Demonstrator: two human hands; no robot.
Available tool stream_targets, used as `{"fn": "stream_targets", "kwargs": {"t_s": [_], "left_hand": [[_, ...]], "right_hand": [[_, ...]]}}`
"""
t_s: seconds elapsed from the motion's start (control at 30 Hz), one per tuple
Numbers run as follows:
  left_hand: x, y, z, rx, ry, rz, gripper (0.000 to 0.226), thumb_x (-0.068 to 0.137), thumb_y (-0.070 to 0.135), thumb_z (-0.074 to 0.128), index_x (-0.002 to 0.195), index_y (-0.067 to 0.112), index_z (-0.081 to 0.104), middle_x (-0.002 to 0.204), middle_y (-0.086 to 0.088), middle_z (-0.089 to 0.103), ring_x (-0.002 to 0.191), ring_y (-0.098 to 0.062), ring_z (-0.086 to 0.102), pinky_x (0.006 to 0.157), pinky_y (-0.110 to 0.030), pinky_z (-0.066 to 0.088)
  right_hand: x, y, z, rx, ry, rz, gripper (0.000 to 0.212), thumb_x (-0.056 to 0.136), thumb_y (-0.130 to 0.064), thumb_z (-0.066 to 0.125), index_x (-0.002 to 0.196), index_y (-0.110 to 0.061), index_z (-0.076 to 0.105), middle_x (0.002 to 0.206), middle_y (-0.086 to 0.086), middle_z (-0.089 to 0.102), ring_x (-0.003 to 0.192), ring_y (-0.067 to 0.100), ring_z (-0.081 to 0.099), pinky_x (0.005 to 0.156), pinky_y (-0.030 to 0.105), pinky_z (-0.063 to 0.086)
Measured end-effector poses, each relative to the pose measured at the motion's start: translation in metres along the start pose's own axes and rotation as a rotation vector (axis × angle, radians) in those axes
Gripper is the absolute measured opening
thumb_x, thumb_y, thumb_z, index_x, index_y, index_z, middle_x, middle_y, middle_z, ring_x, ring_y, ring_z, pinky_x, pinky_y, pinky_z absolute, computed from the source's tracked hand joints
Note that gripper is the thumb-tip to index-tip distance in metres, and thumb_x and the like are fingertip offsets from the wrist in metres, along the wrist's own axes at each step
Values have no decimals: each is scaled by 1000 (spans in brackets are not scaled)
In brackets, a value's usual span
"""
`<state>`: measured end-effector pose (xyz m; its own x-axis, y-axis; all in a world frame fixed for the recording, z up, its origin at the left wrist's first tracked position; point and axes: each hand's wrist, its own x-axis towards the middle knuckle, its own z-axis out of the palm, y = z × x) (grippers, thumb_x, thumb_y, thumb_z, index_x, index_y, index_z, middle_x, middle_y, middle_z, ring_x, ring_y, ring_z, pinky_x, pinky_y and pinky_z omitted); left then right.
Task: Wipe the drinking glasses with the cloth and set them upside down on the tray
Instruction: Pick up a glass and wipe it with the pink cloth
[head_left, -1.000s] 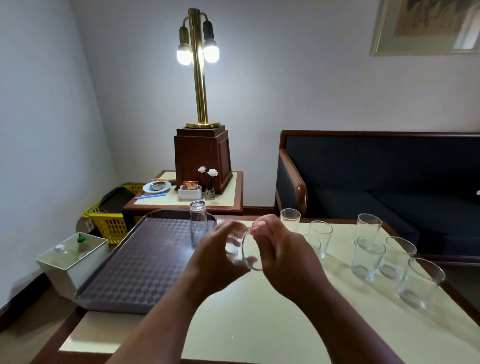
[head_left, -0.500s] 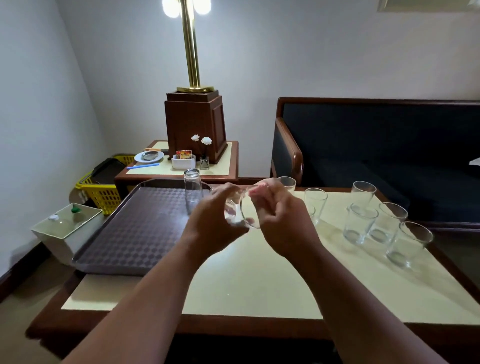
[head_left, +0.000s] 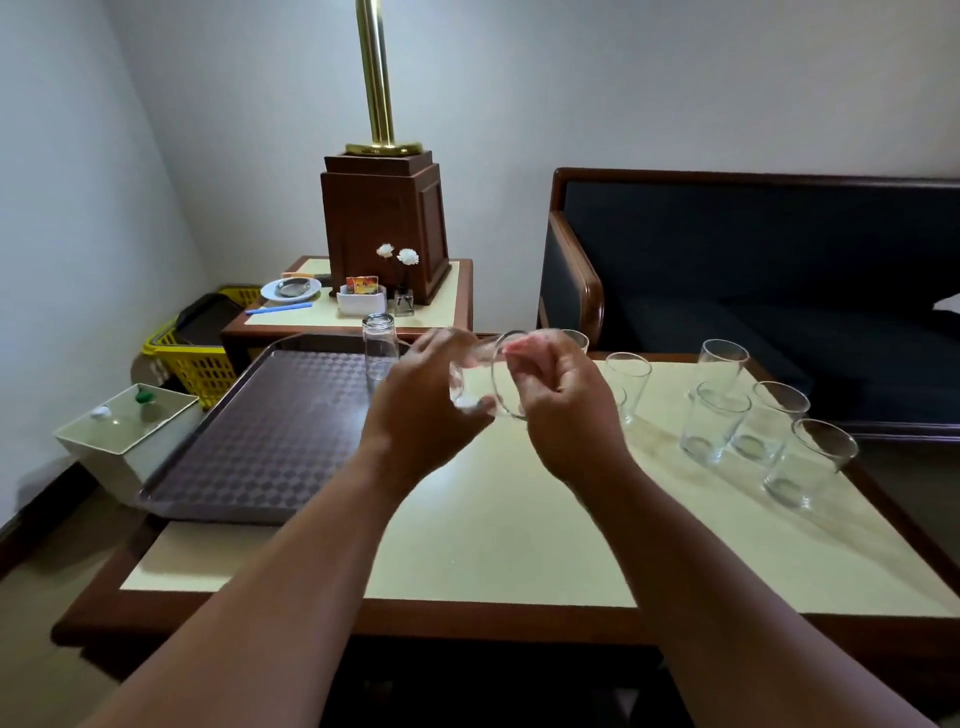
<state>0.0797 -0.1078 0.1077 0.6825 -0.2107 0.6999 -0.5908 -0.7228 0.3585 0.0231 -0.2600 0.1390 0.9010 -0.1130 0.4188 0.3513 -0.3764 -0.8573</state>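
Observation:
My left hand grips the base end of a clear drinking glass held on its side above the table. My right hand pinches the glass's rim, its fingertips at the mouth. No cloth shows plainly; a small white patch sits by my left thumb. A brown patterned tray lies at the table's left side with one glass upside down at its far edge. Several upright glasses stand on the table to the right.
The cream-topped table has a dark wooden rim. Behind it stands a side table with a lamp base, a dish and a flower vase. A dark sofa is at the back right, a yellow basket and a white box at the left.
Both hands have stayed on the sideways glass, which has turned slightly between them. My view has tipped downward, so the lamp bulbs have left the frame.

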Motion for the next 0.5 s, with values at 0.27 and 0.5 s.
{"fn": "stream_targets", "kwargs": {"t_s": [0.27, 0.5], "left_hand": [[3, -9, -11, -124, -188, 98, 72, 64, 38, 90, 126, 23, 55, 118, 6, 64, 97, -9, 62, 77, -16, 52], [-4, 13, -3, 94, 161, -28, 54, 74, 30, 84, 118, 17, 56, 115, -6, 64, 84, -23, 68, 66, -31, 59]], "right_hand": [[4, -1, -17, -415, -146, -335, 12, 102, -30, 50, 112, -29, 58, 90, -18, 61, 71, 0, 58, 56, 9, 40], [-5, -1, 14, 204, 9, 216, 14, 102, -28, 51, 102, -41, 54, 97, -12, 67, 78, 2, 65, 59, 13, 45]]}}
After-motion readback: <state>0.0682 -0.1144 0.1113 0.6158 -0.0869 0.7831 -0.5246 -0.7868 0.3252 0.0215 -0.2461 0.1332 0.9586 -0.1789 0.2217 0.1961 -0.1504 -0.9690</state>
